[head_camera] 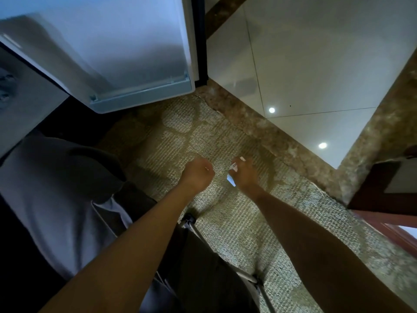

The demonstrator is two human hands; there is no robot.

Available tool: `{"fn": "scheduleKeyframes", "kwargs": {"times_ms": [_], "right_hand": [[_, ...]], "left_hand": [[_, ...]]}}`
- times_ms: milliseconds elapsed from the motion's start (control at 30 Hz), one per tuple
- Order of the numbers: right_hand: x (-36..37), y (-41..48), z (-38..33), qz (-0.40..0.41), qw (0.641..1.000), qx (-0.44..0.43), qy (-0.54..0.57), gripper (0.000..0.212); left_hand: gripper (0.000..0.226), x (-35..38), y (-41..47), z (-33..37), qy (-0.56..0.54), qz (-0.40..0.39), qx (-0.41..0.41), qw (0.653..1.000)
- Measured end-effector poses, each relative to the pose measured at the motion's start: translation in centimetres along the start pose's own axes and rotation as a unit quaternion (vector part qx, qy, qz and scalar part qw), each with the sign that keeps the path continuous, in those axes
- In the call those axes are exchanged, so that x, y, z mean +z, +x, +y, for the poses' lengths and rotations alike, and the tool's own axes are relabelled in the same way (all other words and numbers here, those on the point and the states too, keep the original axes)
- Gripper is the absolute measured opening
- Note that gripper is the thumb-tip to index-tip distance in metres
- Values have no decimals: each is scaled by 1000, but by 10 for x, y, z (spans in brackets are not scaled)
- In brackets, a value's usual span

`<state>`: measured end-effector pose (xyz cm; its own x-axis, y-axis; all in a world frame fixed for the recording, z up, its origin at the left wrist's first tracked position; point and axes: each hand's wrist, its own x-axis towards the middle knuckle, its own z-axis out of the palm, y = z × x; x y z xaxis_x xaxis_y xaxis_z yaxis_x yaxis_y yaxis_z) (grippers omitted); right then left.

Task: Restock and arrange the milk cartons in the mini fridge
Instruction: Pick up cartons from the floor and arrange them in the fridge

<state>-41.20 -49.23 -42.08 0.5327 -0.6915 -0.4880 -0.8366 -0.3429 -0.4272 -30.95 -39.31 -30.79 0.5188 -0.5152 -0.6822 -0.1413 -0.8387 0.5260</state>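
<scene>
Barely visible, a white object (233, 167) fills the right hand (245, 176).

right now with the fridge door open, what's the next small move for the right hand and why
Probably raise the right hand toward the open fridge door: it grips a small white item, likely a carton, over the carpet, well short of the door shelf.
</scene>
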Motion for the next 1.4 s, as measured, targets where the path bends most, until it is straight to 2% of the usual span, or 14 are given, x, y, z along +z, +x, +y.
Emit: {"fn": "scheduleKeyframes", "kwargs": {"times_ms": [100, 233, 333, 400, 533, 700, 800, 967, 1067, 1167, 1267, 1400], "right_hand": [[-16, -5, -15, 9, 1000, -13, 10, 33], [-47, -15, -52, 41, 997, -50, 33, 59], [-74, -27, -95, 83, 990, -99, 59, 66], [-96, -38, -125, 105, 985, -126, 59, 62], [-136, -74, -181, 155, 966, -196, 62, 41], [-167, -121, -248, 187, 937, -287, 71, 42], [-178, -139, -282, 188, 924, -324, 74, 42], [-179, -158, -322, 106, 910, -371, 149, 39], [-173, -158, -339, 65, 907, -373, 182, 39], [-161, -152, -359, 5, 920, -376, 111, 36], [-141, -149, -386, -77, 913, -399, 40, 51], [-105, -137, -426, -74, 901, -427, 22, 54]], "left_hand": [[32, -3, -4, 1, -22, 2, -5, 1000], [36, -10, -15, 2, -5, 14, 7, 1000], [34, -24, -24, 7, -5, 38, 17, 999], [35, -42, -32, 12, -9, 72, 38, 997], [48, -90, -54, 22, -27, 159, 71, 984], [30, -145, -90, 27, -47, 271, 98, 956], [21, -176, -114, 26, -63, 312, 110, 942], [17, -223, -145, 9, -120, 342, 95, 927], [28, -250, -156, -6, -171, 373, 65, 909], [25, -274, -162, -21, -222, 396, 54, 889], [21, -298, -164, -36, -257, 410, 48, 874], [33, -324, -157, -59, -284, 410, 44, 866]]}}
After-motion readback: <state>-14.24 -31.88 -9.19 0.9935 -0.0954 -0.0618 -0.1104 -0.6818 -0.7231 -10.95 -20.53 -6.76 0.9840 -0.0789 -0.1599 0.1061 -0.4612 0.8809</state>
